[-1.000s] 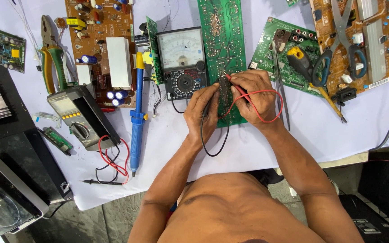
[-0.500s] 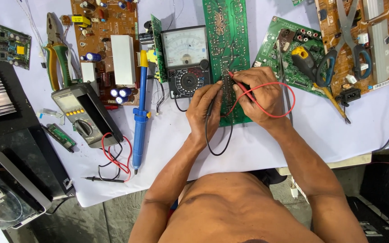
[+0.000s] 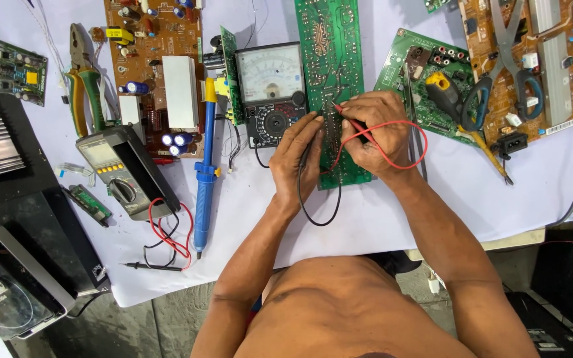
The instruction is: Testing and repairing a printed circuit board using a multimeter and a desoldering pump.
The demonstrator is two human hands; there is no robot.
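Note:
A long green circuit board (image 3: 329, 59) lies upright in the middle of the white table. My right hand (image 3: 373, 136) holds a red test probe (image 3: 349, 119) with its tip on the board; the red lead loops to the right. My left hand (image 3: 296, 156) holds a black probe against the board's left side, its black lead (image 3: 316, 212) hanging toward me. An analog multimeter (image 3: 270, 89) with a white dial sits just left of the board.
A digital multimeter (image 3: 124, 174) with red and black leads, a blue desoldering pump (image 3: 203, 179), pliers (image 3: 84, 83), a brown circuit board (image 3: 157, 59), a second green board (image 3: 419, 73), a yellow-handled screwdriver (image 3: 455, 109) and scissors (image 3: 505, 73) surround the work. Black equipment (image 3: 14, 265) stands at the left.
The view has shifted slightly; both hands stay on the green board, with the probes moved a little along it.

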